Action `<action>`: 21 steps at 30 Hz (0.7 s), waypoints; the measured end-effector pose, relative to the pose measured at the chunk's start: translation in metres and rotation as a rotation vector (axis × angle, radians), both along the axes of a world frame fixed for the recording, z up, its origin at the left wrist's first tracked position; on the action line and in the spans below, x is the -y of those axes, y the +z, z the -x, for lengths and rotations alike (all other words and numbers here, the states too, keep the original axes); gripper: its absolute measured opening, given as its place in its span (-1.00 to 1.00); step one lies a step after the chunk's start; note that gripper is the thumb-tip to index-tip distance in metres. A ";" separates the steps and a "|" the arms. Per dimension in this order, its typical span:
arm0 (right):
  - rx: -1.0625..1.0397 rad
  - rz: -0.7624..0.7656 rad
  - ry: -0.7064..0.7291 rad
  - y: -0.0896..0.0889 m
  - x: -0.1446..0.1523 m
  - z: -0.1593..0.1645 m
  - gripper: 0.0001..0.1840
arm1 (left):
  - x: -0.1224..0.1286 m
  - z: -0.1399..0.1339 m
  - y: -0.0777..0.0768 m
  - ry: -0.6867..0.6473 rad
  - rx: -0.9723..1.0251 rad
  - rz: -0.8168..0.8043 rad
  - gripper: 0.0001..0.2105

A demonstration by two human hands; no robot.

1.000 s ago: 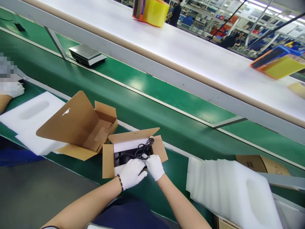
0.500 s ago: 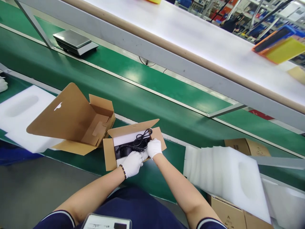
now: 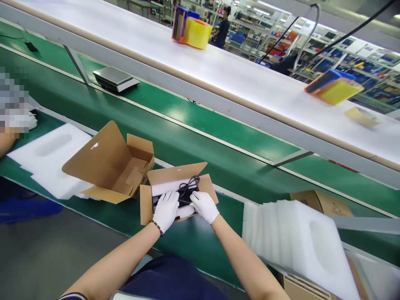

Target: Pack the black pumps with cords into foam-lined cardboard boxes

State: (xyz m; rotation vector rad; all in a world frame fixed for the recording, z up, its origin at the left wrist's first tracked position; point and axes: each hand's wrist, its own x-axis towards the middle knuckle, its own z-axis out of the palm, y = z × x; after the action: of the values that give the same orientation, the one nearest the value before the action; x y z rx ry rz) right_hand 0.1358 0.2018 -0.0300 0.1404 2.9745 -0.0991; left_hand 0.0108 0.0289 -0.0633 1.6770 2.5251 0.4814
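One small box [image 3: 146, 206], open on the green desk [image 3: 203, 246], below both hands. Left hand [image 3: 166, 210] open, fingers stretched over the left half, perhaps to keep the contents down; anything under the palm hidden. Right hand [image 3: 204, 206] at the opposite end, fingers bent against the black cable [image 3: 191, 183]; pinched or merely touched, cannot tell. Cable looped and bundled inside the box, likely to suit the narrow space. White foam strip [image 3: 165, 187] along the far side, presumably padding. Lid [image 3: 178, 173] tipped back, flaps [image 3: 208, 186] folded outward, away from both hands.

Just left: larger box [image 3: 100, 162], lid raised, close enough to limit room on that side. Farther left, loose foam sheets [image 3: 62, 154], then another person's hand [image 3: 21, 118], blurred. Right, well apart: leaning row of foam blocks [image 3: 281, 233]. Across: scale [image 3: 115, 77] beneath the white shelf [image 3: 256, 79], a barrier at the far side.
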 end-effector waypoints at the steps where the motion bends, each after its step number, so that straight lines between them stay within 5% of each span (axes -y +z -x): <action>1: 0.025 -0.007 0.019 -0.003 -0.004 0.004 -0.73 | -0.001 0.000 -0.004 -0.021 0.003 0.007 -0.63; 6: 0.092 -0.013 -0.002 -0.014 -0.017 0.022 -0.72 | -0.001 -0.006 -0.009 -0.068 0.019 0.045 -0.60; 10: 0.077 -0.030 -0.046 0.000 -0.018 0.034 -0.77 | -0.001 -0.006 -0.005 -0.012 0.021 0.044 -0.59; 14: -0.060 -0.047 -0.166 0.017 -0.019 0.039 -0.45 | -0.001 -0.007 -0.008 0.022 0.013 0.006 -0.61; 21: 0.025 0.024 -0.290 -0.006 -0.011 0.031 -0.62 | -0.005 -0.008 -0.014 0.108 -0.016 -0.059 -0.49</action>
State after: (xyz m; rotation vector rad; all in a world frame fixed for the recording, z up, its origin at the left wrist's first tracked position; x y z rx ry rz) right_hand 0.1050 0.2132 -0.0364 0.5639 2.9057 -0.1657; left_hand 0.0189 0.0338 -0.0771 1.5749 2.6492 0.5581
